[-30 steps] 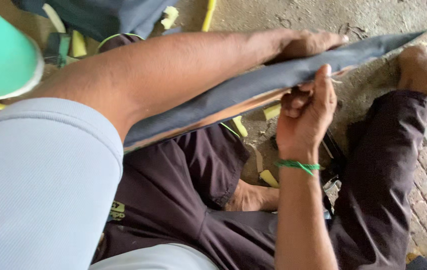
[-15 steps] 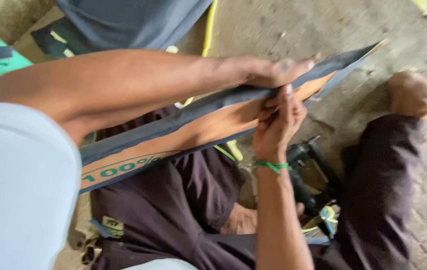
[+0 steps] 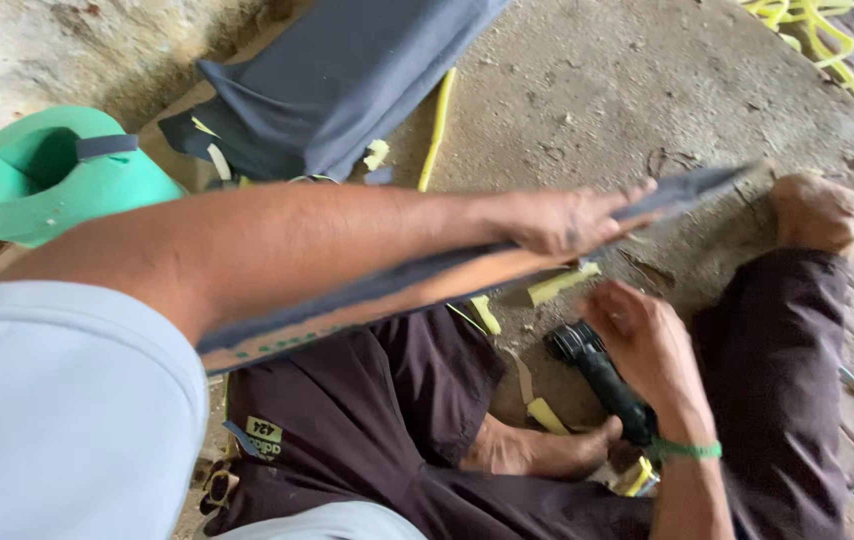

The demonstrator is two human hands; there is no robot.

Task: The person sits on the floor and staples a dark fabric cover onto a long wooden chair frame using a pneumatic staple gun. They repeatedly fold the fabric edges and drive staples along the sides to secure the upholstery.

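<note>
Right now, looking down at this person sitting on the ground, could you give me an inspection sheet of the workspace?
Surface: dusty grey concrete floor, brick paving at the right edge.
Job's things: long flat dark-grey board with an orange-brown underside, held across the lap.
Clutter: yellow foam offcuts; black handheld tool on the floor.
Hands: left hand grips the board; right hand is open above the tool.
Cables: yellow cords tangled at top right.
Surroundings: green plastic bucket; folded dark-blue fabric sheet.
</note>
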